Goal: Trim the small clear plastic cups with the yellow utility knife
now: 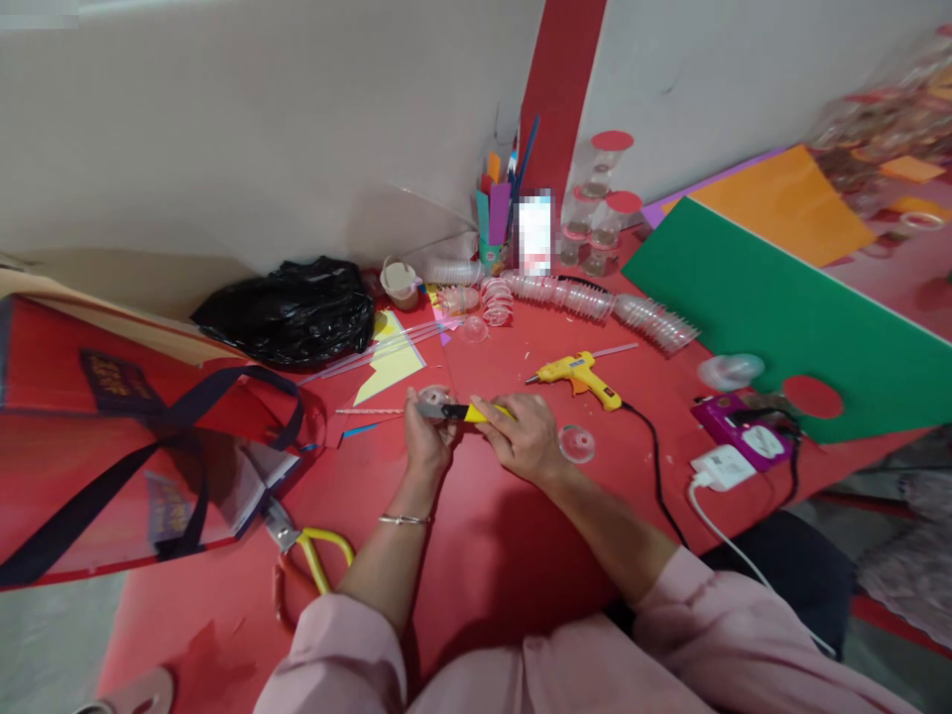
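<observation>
My right hand (523,433) is closed around the yellow handle of a utility knife (470,413), whose blade points left. Fingers of my left hand (429,441) curl round a small clear plastic cup (435,399), and the knife's blade end lies at this cup. Whether the blade touches or cuts the plastic, I cannot tell. Just right of my right hand, a clear round plastic piece (576,444) rests on the red table (498,545). Beyond it lies a yellow glue gun (580,377) with a glue stick in its back.
Rows of stacked clear cups (561,296) line the back, near a pen holder (492,253). At left are a black plastic bag (290,309), a red gift bag (81,436) and scissors (316,555). A purple power strip (744,431) and green board (788,327) occupy the right.
</observation>
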Available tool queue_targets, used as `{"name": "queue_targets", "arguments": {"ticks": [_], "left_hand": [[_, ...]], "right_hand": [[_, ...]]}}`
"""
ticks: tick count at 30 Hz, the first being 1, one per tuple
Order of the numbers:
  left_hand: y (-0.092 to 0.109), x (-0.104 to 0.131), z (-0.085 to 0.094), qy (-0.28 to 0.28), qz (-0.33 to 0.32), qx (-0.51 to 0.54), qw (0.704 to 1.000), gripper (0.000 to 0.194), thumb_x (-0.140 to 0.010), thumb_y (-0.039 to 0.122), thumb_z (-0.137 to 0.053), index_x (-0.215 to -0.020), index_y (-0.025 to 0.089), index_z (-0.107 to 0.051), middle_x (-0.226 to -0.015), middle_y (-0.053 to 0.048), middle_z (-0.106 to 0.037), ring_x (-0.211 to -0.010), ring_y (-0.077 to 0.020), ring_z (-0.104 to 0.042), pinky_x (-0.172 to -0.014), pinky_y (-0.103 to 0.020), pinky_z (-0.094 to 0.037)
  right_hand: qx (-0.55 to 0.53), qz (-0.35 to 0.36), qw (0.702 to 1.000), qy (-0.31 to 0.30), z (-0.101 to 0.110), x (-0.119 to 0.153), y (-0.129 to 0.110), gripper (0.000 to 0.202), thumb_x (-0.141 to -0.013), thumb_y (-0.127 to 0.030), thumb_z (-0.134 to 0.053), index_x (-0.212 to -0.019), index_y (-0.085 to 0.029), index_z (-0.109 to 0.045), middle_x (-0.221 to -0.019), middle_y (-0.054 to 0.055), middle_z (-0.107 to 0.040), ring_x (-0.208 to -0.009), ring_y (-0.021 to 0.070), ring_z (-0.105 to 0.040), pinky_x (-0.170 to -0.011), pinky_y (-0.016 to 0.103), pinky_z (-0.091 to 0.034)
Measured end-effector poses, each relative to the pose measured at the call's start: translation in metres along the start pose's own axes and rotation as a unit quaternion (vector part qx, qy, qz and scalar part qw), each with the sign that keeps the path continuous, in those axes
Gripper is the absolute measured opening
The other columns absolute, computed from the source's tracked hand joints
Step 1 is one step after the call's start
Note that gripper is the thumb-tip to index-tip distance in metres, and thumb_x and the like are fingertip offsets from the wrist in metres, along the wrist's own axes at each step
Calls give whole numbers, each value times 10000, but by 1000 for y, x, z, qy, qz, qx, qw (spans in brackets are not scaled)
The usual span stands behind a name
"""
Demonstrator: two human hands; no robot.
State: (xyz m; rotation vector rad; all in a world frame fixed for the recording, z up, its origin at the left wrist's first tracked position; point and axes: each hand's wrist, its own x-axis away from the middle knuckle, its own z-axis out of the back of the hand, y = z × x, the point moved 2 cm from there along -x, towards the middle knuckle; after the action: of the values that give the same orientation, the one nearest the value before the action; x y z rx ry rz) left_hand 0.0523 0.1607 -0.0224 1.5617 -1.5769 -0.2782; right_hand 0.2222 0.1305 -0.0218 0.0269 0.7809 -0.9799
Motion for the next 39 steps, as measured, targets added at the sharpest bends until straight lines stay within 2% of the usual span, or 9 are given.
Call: {"name": "queue_targets", "arguments": {"ticks": [6, 10, 12, 15, 20, 26, 30, 35, 39], "left_hand": [[0, -2, 1, -51, -14, -6, 999, 527, -958, 646, -480, -852, 159, -650, -586, -24, -622, -308, -85, -412, -299, -191, -248], [0, -4, 2, -81, -20, 12, 996, 545, -972, 634, -435, -829, 155, -654, -569, -45, -622, -290, -104, -394, -295, -215, -237], [-1, -5, 3, -66, -22, 10, 998, 548, -965, 651, -457, -860, 155, -662, -581, -42, -627, -314, -112, -435, -311, -210, -265], [-2, -5, 2, -36, -20, 1, 999, 564, -952, 686, -493, -902, 153, -670, -587, -18, -615, -347, -104, -476, -340, -196, -307], [-3, -4, 1, -14, -16, 6, 1000, 543, -975, 657, -499, -916, 146, -672, -669, -34, -644, -529, -133, -626, -433, -186, -432], [-3, -4, 1, -16, -23, -4, 1000, 530, -975, 649, -503, -912, 150, -670, -679, -30, -634, -541, -127, -624, -422, -177, -422], [-2, -3, 0, -27, -28, -14, 999, 539, -954, 669, -520, -899, 155, -668, -670, -22, -632, -478, -107, -585, -390, -171, -379], [-1, -1, -2, 4, -29, -11, 999, 519, -961, 638, -530, -872, 146, -667, -652, -25, -631, -464, -108, -583, -377, -168, -367], [1, -1, -1, -18, -10, -1, 1000, 528, -965, 641, -503, -856, 151, -667, -595, -20, -618, -338, -86, -460, -332, -181, -301]], "right_hand": [[19, -10, 1000, 12, 1, -1, 6, 535, -996, -350, -640, -1516, -370, -518, -1073, 50, -724, -955, 212, -616, -859, 373, -390], [47, -66, 994, 73, 9, -5, 16, 466, -1014, -336, -612, -1478, -323, -569, -1040, 64, -720, -937, 212, -615, -835, 369, -387], [39, -65, 994, 80, 12, -6, 15, 464, -1019, -328, -603, -1481, -302, -568, -1045, 69, -722, -943, 211, -619, -839, 368, -390], [4, -14, 999, 51, 10, -5, 5, 493, -1012, -333, -613, -1500, -319, -545, -1044, 54, -728, -927, 197, -623, -834, 358, -392], [-20, 21, 999, 32, 4, -3, -7, 528, -991, -327, -646, -1508, -315, -536, -1018, 47, -730, -903, 192, -616, -817, 356, -385], [-8, 17, 1000, 25, 5, -4, -3, 539, -993, -344, -647, -1518, -330, -524, -1019, 46, -727, -901, 194, -612, -811, 355, -378], [-2, 18, 999, 29, 5, -5, -2, 543, -988, -346, -659, -1514, -335, -528, -1025, 45, -730, -900, 194, -609, -812, 356, -371], [10, 14, 999, 35, 4, -3, -1, 521, -976, -351, -680, -1483, -344, -562, -1043, 45, -733, -926, 200, -611, -840, 363, -370], [18, 16, 999, 40, 5, -3, 1, 511, -965, -355, -698, -1462, -357, -581, -1050, 39, -733, -921, 198, -609, -842, 364, -373]]}}
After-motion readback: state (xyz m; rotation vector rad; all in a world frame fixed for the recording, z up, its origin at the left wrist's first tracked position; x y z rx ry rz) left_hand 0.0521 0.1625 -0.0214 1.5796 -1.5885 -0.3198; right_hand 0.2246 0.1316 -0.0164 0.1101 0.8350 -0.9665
